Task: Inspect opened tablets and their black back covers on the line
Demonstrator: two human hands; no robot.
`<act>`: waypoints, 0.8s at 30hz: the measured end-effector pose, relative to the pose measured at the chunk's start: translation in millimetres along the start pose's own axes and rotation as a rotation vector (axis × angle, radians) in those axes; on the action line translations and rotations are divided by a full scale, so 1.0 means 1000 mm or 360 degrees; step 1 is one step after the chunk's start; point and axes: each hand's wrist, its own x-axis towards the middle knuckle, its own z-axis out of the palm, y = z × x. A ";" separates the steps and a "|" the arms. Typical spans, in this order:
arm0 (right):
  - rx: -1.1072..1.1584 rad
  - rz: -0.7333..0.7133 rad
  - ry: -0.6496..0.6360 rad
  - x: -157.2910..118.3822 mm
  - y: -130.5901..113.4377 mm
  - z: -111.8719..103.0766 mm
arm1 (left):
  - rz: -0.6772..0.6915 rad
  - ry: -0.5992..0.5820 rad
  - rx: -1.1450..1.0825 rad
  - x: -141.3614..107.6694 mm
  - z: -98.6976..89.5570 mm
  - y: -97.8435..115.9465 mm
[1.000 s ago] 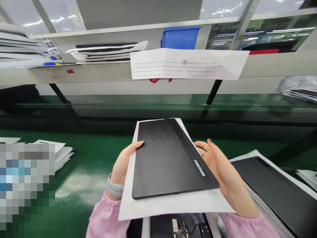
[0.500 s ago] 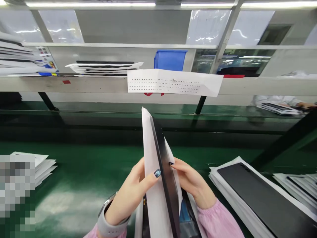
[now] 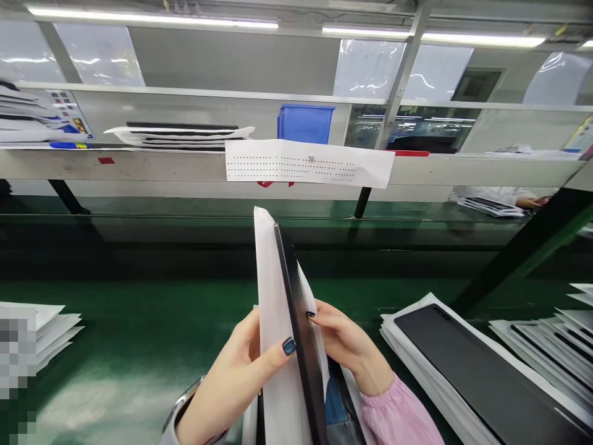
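Observation:
Between my hands a flat black panel [image 3: 300, 334] stands on edge, its narrow side toward me. White protective sheets [image 3: 273, 290] lie against both of its faces. My left hand [image 3: 241, 364] grips from the left, thumb resting on the white sheet beside the panel's edge. On the other side, my right hand [image 3: 349, 340] closes round the right sheet, with a fingertip at the panel's face. Lower down, partly hidden behind the panel, is a dark item with a blue patch [image 3: 334, 398].
At right, a black panel [image 3: 482, 371] tops a stack of white sheets. More interleaved panels [image 3: 551, 352] lie beyond it. White sheets [image 3: 58, 334] sit at left on the green bench [image 3: 152, 346]. The shelf above carries a blue bin [image 3: 304, 123]. Another person's hand [image 3: 530, 202] shows far right.
My view has tilted up slightly and turned a little right. Both hands keep hold of the panel and sheets, in nearly the same pose.

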 end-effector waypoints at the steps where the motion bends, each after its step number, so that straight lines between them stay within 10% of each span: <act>1: -0.0003 0.0001 0.0003 0.000 0.000 0.000 | -0.0004 0.0023 -0.0027 0.000 0.001 0.000; 10: -0.0098 -0.0077 0.0092 -0.003 -0.005 0.004 | -0.0018 0.0026 -0.0082 -0.004 0.001 0.004; 24: -0.0566 -0.0976 0.0502 -0.011 -0.012 -0.024 | 0.0440 -0.0151 0.0249 0.020 -0.030 0.000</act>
